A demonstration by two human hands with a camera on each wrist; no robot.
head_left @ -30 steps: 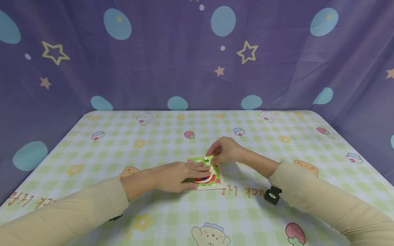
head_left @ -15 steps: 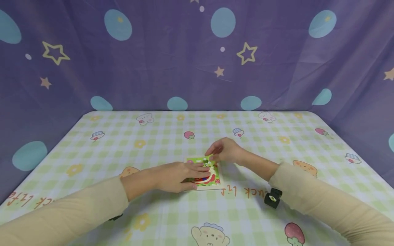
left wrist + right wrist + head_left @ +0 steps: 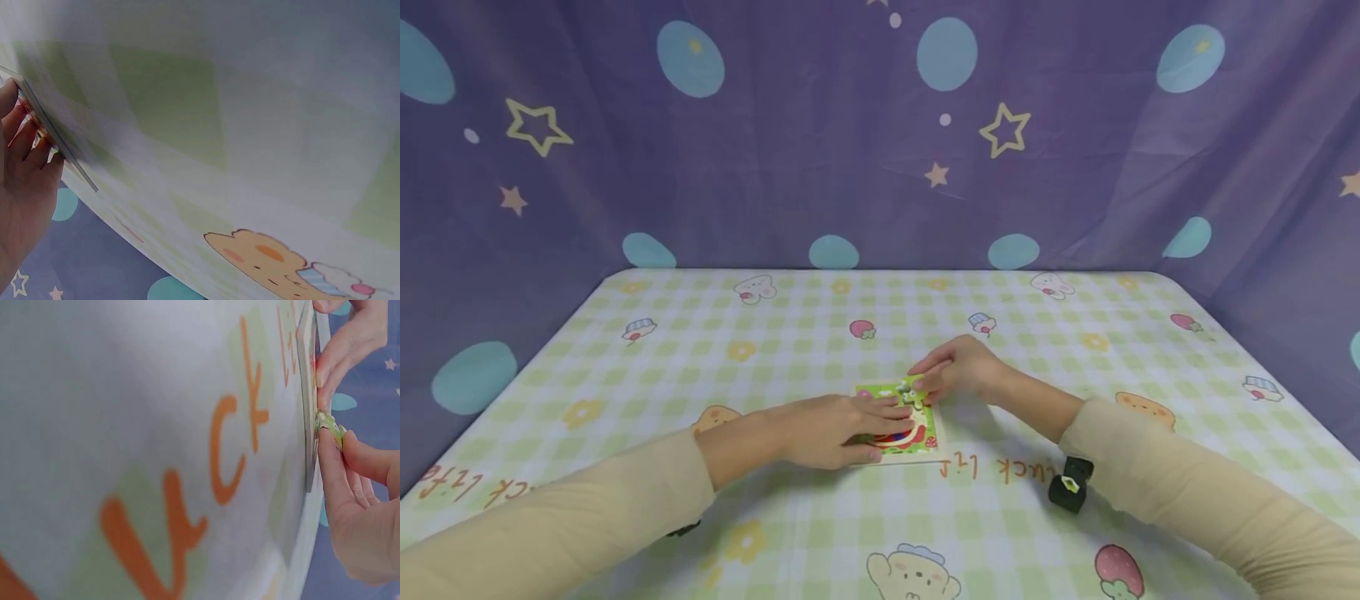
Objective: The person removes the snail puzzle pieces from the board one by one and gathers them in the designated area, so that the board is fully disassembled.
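Note:
A small square jigsaw puzzle [image 3: 925,442] with a bright green, red and white picture lies in a pale frame on the table, at the middle of the head view. My left hand [image 3: 835,429] rests on its left side, fingers extended across the picture and covering much of it. Over the far right corner, my right hand [image 3: 961,367] pinches a green puzzle piece [image 3: 332,429] between thumb and fingers. In the right wrist view this piece is tilted, just above the board [image 3: 308,400]. The left wrist view shows the left fingers [image 3: 25,137] against the picture.
A green-and-white checked cloth [image 3: 790,333] with printed cartoons and lettering covers the table. Behind it hangs a purple curtain [image 3: 850,150] with stars and blue ovals. A black wrist device [image 3: 1070,485] is strapped below the right sleeve.
My right hand and the puzzle piece have shifted slightly to the right, and the piece now stands more tilted over the board. My left hand has stayed in place.

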